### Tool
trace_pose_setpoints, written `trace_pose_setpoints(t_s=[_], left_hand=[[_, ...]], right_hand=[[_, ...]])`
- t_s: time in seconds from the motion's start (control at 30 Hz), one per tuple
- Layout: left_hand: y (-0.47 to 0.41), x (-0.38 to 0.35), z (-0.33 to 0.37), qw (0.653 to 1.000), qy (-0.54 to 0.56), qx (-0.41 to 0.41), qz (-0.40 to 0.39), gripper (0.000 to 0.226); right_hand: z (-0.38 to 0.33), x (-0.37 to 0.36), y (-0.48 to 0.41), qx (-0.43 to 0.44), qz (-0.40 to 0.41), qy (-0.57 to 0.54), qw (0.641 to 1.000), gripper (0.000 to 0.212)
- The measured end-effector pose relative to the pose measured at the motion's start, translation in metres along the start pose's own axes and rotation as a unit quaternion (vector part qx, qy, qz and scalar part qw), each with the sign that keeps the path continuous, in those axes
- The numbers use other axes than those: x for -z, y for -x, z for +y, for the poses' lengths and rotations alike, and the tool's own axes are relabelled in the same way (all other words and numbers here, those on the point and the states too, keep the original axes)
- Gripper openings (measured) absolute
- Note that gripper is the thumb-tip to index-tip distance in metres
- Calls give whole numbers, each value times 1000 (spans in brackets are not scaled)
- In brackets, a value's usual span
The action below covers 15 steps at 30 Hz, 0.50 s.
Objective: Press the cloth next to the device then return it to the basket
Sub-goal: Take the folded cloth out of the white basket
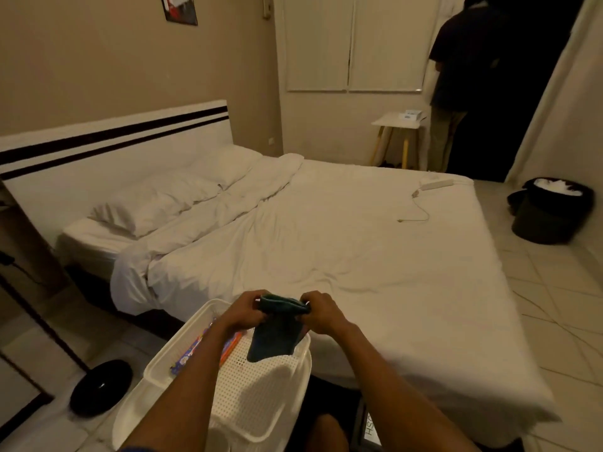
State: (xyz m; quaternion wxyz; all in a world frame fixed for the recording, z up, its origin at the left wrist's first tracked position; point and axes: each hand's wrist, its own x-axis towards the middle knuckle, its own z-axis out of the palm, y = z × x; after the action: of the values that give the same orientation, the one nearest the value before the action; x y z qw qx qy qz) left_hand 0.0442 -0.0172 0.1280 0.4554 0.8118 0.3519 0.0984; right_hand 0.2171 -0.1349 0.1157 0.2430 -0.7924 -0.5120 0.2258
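hands both up over the near end of the white perforated laundry basket, pinching the top edge of a dark green cloth. left hand closed on the left corner, right hand closed on the right corner, fingers curled tight around the fabric. cloth hanging down between them, lower end dangling just inside the basket's far rim, close against the perforated wall; can't tell whether touching it. looks folded or doubled over along the top, kind of bunched there.

inside the basket, under the left forearm, some colourful stuff: an orange strip and a blue patterned packet, hard to say what exactly.

basket parked right against the foot corner of a big bed with a rumpled white sheet. two white pillows up by the black-striped headboard. white power strip with a trailing cable lying near the far right edge of the mattress, well apart from the cloth.

black round thing on the tiled floor left of the basket, dark bin on the right, another person standing by the far doorway next to a small white side table.
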Motion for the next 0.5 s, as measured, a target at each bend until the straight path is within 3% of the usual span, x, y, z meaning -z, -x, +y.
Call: trace_pose_setpoints(t_s=[0.17,0.5], left_hand=[[10,-19,73,997,27,-68,29,36],[33,-143,157,980,122,-160,2,31]], right_hand=[[5,73,40,24,90,-18,995,4],[104,146,164,-47,168,-194,965,16]])
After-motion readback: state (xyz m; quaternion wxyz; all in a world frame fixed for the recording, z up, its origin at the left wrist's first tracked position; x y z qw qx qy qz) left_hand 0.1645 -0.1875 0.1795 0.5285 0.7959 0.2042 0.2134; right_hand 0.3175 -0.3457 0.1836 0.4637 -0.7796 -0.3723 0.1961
